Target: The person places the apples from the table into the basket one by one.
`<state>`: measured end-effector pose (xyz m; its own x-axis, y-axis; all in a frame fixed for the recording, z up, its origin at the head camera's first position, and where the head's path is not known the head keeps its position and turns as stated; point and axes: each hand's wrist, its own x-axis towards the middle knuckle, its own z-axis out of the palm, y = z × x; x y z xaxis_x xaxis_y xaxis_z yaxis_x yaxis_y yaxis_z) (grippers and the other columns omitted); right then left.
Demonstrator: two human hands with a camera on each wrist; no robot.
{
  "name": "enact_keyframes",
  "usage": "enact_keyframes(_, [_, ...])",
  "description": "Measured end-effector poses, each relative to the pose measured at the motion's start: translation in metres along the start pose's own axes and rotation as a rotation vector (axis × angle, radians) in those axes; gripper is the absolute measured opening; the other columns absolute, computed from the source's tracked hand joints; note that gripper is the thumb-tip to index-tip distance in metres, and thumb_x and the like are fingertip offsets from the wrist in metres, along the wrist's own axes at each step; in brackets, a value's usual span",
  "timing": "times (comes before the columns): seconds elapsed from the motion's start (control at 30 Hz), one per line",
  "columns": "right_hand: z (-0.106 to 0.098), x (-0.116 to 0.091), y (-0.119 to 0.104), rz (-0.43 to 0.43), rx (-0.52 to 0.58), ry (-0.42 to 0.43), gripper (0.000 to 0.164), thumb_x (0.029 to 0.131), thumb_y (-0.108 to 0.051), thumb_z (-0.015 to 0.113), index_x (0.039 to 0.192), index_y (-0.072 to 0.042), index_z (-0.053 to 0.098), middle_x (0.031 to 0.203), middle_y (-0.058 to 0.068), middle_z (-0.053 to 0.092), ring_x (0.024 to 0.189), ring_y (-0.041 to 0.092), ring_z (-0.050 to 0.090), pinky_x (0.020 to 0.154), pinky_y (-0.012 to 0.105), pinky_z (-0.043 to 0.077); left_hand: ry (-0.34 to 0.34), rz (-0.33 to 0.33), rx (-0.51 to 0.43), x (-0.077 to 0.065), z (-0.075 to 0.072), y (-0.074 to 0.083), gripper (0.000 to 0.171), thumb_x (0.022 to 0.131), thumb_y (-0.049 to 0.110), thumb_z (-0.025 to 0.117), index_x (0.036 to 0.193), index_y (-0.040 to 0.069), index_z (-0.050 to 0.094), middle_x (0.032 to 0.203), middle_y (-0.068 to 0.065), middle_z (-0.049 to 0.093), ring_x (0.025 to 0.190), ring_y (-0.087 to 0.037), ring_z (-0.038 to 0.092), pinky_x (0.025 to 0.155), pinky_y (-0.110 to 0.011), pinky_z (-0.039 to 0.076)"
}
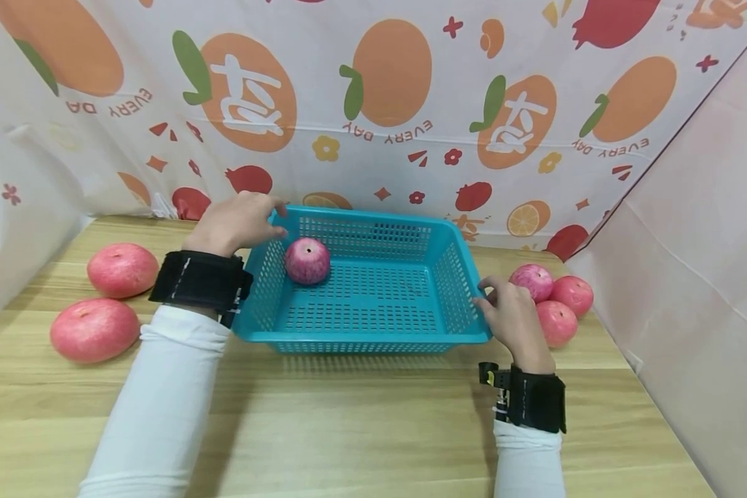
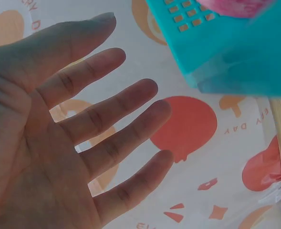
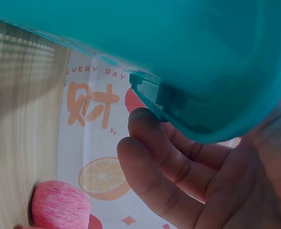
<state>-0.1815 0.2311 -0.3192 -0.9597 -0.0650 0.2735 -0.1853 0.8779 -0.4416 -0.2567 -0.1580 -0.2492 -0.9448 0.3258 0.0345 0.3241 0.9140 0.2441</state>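
Note:
A turquoise plastic basket [image 1: 361, 338] with perforated walls stands in the middle of the wooden table. Inside, near its left wall, sits a purple-red, pale-streaked apple [image 1: 308, 261]. My left hand [image 1: 239, 220] hovers at the basket's back left corner; in the left wrist view its fingers [image 2: 114, 117] are spread and apart from the basket, holding nothing. On the right side, my right hand [image 1: 512, 315] grips the basket's rim near the front corner. The right wrist view shows fingertips [image 3: 145, 126] curled up under that rim; the thumb is hidden there.
Two large pinkish-red fruits [image 1: 95, 330] lie on the table [image 1: 361, 429] at left. A purple-red streaked apple [image 1: 532, 282] and two red ones [image 1: 557, 324] cluster right of my right hand. A fruit-print cloth [image 1: 373, 159] hangs behind the basket; pale cloth walls flank both sides.

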Motion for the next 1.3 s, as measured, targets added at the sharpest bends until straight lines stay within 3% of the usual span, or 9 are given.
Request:
enact_keyframes(0.37, [-0.001, -0.001, -0.001, 0.008, -0.009, -0.009, 0.030, 0.084, -0.012, 0.063, 0.110, 0.003, 0.057, 0.087, 0.021, 0.063, 0.069, 0.027, 0.060, 0.063, 0.045, 0.055, -0.009, -0.032, -0.003, -0.009, -0.005, -0.008, 0.043, 0.083, 0.024, 0.063, 0.119, 0.003, 0.053, 0.111, -0.021, 0.056, 0.093, -0.035, 0.050, 0.068, -0.056, 0.048])
enact_keyframes(0.67, [-0.001, -0.002, 0.001, 0.004, -0.006, -0.006, 0.031, 0.084, -0.013, 0.063, 0.110, 0.003, 0.057, 0.087, 0.021, 0.063, 0.068, 0.026, 0.060, 0.062, 0.045, 0.055, 0.021, -0.060, -0.028, -0.017, -0.007, -0.016, 0.038, 0.085, 0.023, 0.060, 0.117, 0.005, 0.054, 0.112, -0.024, 0.054, 0.092, -0.037, 0.050, 0.067, -0.056, 0.047])
enact_keyframes(1.1, [-0.001, -0.001, 0.001, -0.017, -0.008, 0.013, 0.028, 0.084, -0.011, 0.062, 0.108, 0.003, 0.058, 0.083, 0.021, 0.064, 0.066, 0.026, 0.060, 0.060, 0.044, 0.056, 0.045, -0.062, -0.024, -0.027, -0.006, -0.028, 0.043, 0.084, 0.031, 0.061, 0.115, 0.002, 0.055, 0.111, -0.026, 0.056, 0.093, -0.039, 0.051, 0.067, -0.058, 0.049])
enact_keyframes(1.3, [-0.001, -0.001, -0.001, -0.018, -0.007, 0.003, 0.029, 0.085, -0.012, 0.062, 0.109, 0.003, 0.057, 0.084, 0.021, 0.064, 0.066, 0.026, 0.060, 0.060, 0.043, 0.056, 0.048, -0.057, -0.017, -0.034, -0.004, -0.038, 0.041, 0.084, 0.031, 0.060, 0.114, 0.003, 0.055, 0.105, -0.024, 0.058, 0.085, -0.035, 0.053, 0.063, -0.054, 0.049])
